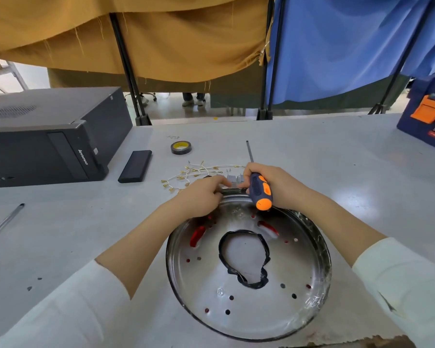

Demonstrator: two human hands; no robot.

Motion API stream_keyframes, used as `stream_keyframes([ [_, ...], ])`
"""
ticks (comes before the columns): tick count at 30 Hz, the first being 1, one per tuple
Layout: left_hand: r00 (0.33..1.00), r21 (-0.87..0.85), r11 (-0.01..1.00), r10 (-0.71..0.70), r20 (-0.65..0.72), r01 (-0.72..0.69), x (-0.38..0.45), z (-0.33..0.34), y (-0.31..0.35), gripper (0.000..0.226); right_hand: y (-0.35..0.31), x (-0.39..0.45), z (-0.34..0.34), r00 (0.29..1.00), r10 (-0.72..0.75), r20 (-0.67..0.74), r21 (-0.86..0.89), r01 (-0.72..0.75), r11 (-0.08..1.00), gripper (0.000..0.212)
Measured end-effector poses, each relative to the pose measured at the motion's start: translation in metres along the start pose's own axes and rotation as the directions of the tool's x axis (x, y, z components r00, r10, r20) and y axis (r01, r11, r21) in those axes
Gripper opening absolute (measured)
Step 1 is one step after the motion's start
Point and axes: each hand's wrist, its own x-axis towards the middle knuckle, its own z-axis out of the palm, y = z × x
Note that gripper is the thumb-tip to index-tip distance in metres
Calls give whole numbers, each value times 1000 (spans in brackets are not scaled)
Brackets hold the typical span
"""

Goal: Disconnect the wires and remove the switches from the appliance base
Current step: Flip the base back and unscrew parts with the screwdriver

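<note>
The round shiny metal appliance base lies on the grey table in front of me, with a black-edged hole in its middle. My left hand grips the far rim of the base, fingertips by a grey switch block. My right hand holds a blue and orange screwdriver by its handle; its shaft points away across the table. Loose white wires with brass terminals lie just beyond the base. How the switch sits on the rim is hidden by my fingers.
A black computer case lies at the left, with a flat black box beside it. A roll of black tape sits further back. A blue and orange toolbox stands at the far right. A thin metal rod lies at the left edge.
</note>
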Motion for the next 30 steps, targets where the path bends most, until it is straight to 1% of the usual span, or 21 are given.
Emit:
stream_keyframes([
  [4,999,-2,999,-32,-42,32,-2,1,-10,32,6,-6,-3,998,5,-56,-19,-6,1000,43],
  [8,989,9,993,-117,-86,119,-13,0,-26,36,15,-12,-10,995,36,-90,-121,-46,992,41],
  [11,985,60,983,-172,-30,174,-19,-1,-29,36,15,-11,-8,996,38,-82,-143,-50,988,34],
  [14,976,122,970,-214,38,208,-22,-5,-25,33,13,-7,-4,998,14,-54,-220,-26,975,29],
  [16,980,85,978,-194,44,190,-22,-7,-21,32,12,-5,-2,999,-2,-34,-240,-6,971,31],
  [18,991,55,989,-136,6,136,-18,-5,-15,38,11,-4,-2,999,-7,-35,-228,-1,974,31],
  [19,994,70,991,-108,-26,110,-15,-1,-11,41,11,-3,-1,999,-7,-37,-221,-2,975,31],
  [21,994,141,987,-63,-86,74,-8,9,-2,44,11,-2,-1,999,-3,-31,-185,-3,983,31],
  [23,992,279,959,-11,-130,47,-4,22,6,39,7,-4,-1,998,-16,-55,-86,11,996,31],
  [25,985,406,914,48,-167,24,-3,30,8,32,5,-6,-6,990,-43,-135,-12,42,999,23],
  [26,983,442,897,66,-173,17,-4,32,6,30,3,-6,-8,985,-41,-169,15,44,999,23],
  [27,982,456,890,78,-174,10,-4,32,5,30,-1,-7,-13,981,-28,-194,65,41,997,25],
  [28,982,453,891,84,-170,2,-3,32,3,30,-4,-8,-17,974,-29,-227,152,64,986,27],
  [29,983,448,894,87,-161,-6,-3,31,2,30,-7,-8,-21,960,-30,-278,225,95,970,24],
  [30,984,450,893,90,-151,-13,-3,30,2,28,-11,-9,-25,941,-28,-339,252,119,960,22],
])
